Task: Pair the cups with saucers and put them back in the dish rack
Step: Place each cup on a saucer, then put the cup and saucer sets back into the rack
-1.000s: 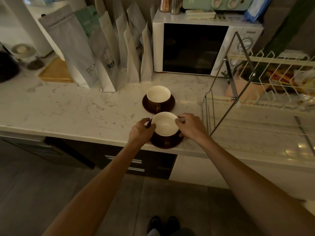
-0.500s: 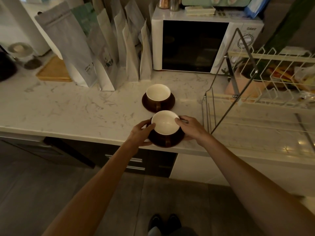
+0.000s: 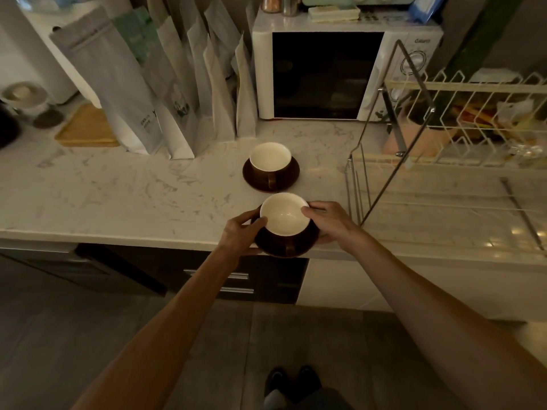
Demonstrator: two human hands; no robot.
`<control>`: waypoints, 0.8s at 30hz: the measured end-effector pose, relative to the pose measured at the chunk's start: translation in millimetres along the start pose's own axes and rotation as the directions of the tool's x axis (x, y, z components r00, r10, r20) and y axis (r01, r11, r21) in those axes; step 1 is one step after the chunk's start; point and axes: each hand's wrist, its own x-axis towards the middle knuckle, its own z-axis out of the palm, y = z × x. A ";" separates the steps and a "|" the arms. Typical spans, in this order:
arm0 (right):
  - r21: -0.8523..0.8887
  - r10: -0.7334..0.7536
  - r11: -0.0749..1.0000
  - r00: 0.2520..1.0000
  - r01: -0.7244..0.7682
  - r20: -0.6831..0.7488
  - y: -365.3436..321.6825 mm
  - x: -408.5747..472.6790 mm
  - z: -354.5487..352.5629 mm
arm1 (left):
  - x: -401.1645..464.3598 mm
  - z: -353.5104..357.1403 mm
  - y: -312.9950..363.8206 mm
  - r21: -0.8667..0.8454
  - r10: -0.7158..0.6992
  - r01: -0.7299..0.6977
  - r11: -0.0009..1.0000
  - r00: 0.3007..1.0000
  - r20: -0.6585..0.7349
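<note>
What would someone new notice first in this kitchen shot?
Both hands, left hand and right hand, grip the near cup and its dark saucer at the counter's front edge. A second cup and saucer sits behind; the wire dish rack stands right.

Both forearms are bare from the bottom edge of the view up to the wrists, with no sleeve, watch, band or ring showing on either one. The left hand [image 3: 241, 232] and the right hand [image 3: 330, 221] are bare too, ungloved, with short nails as far as the dim light lets them be made out. Far below, at the bottom edge of the view, a pair of dark shoes [image 3: 291, 381] shows on the grey floor, with a paler grey trouser hem or sock just under them, too dim to tell which.
</note>
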 end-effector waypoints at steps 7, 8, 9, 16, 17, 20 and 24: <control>0.043 -0.011 0.999 1.000 0.011 -0.010 6.8 -28.1 4.0 | -25.5 -4.7 -8.1 0.031 0.028 -0.028 0.999 1.000 0.002; 0.045 -0.011 0.999 1.000 0.011 -0.016 8.7 -33.2 3.7 | -29.5 -3.6 -8.9 0.041 0.036 -0.036 0.999 0.999 0.003; 0.046 -0.008 0.999 1.000 0.009 -0.022 10.8 -38.0 2.9 | -33.7 -2.1 -10.0 0.049 0.040 -0.041 0.998 0.999 0.006; 0.073 -0.028 0.997 0.999 0.029 -0.015 32.7 -70.0 -14.7 | -64.6 17.5 -23.5 0.068 0.053 -0.056 0.996 0.998 0.039; 0.076 -0.032 0.997 0.999 0.033 -0.010 37.6 -74.7 -19.3 | -69.6 22.7 -25.5 0.072 0.056 -0.058 0.996 0.998 0.038; 0.085 -0.051 0.995 0.999 0.050 0.005 52.5 -87.5 -36.1 | -82.9 40.7 -29.9 0.092 0.074 -0.077 0.993 0.997 0.030; 0.082 -0.048 0.995 0.999 0.048 0.002 68.0 -104.6 -65.9 | -96.5 70.3 -32.4 0.095 0.083 -0.086 0.992 0.996 0.033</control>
